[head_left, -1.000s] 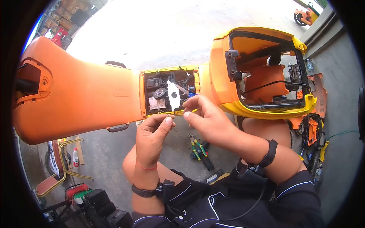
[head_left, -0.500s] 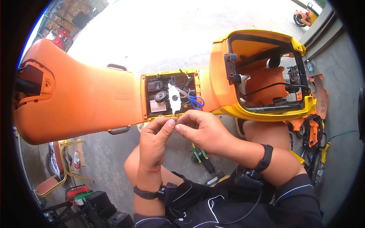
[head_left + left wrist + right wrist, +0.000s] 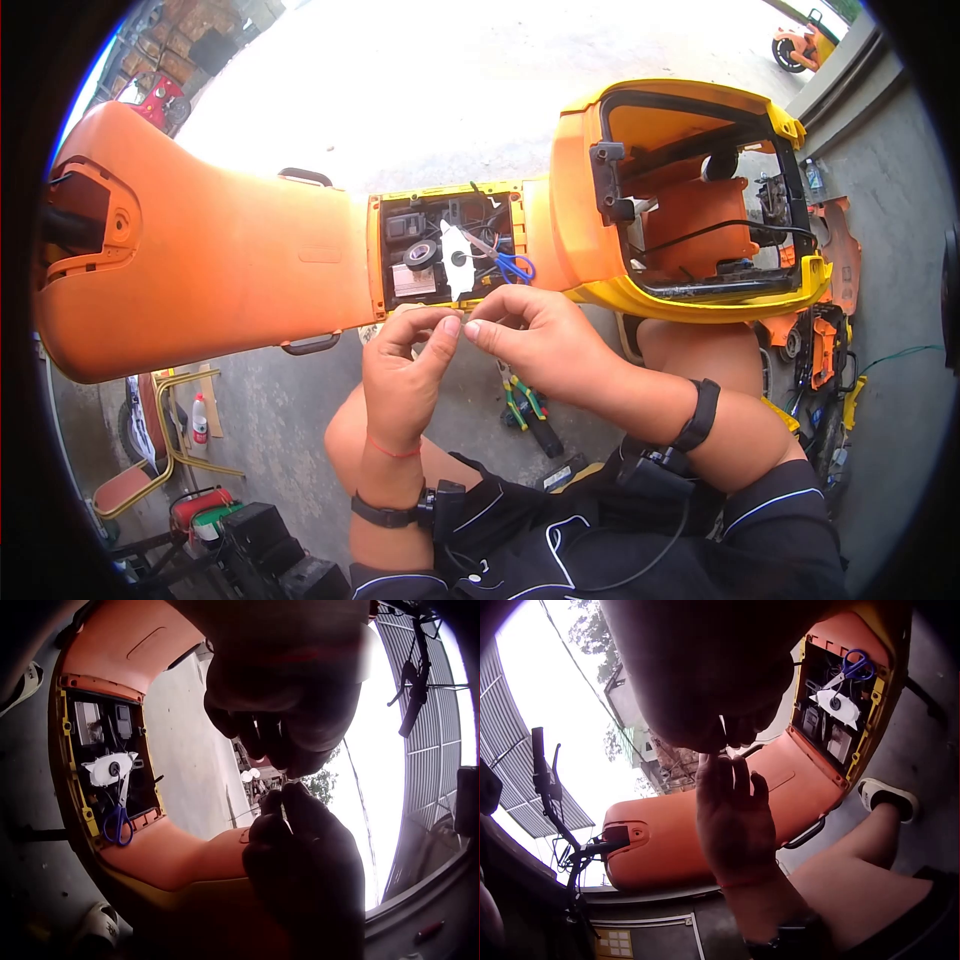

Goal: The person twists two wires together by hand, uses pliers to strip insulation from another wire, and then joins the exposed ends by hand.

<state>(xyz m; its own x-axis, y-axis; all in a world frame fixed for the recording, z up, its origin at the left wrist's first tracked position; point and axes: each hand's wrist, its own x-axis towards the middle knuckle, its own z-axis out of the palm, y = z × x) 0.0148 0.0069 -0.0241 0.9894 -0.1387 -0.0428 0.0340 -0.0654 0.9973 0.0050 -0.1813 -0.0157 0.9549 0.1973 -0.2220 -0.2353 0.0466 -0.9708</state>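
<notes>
Thumb and forefinger of the left hand (image 3: pixel 400 380) pinch a thin wire (image 3: pixel 462 316), mostly hidden by the fingers. Facing it, the right hand (image 3: pixel 550 345) pinches at the same short stretch, the two sets of fingertips almost meeting. Both hands are just outside the near edge of an open compartment (image 3: pixel 377 250) in an orange and yellow scooter body. Blue-handled scissors (image 3: pixel 515 267) lie in it, blades over a white piece (image 3: pixel 457 275), beside a black tape roll (image 3: pixel 421 254). In both wrist views the hands are dark, and the wire between them is hard to make out.
An orange panel (image 3: pixel 230 260) extends left of the compartment; an open yellow-rimmed housing (image 3: pixel 585 180) stands to the right. Green-handled pliers (image 3: pixel 515 405) lie on the floor below the hands. Loose body parts (image 3: pixel 825 340) lie at the right, a folding chair (image 3: pixel 125 488) at the left.
The right hand has moved left and down from beside the scissors to meet the left hand's fingertips, uncovering the blue handles. Over the last half second the hands have hardly moved.
</notes>
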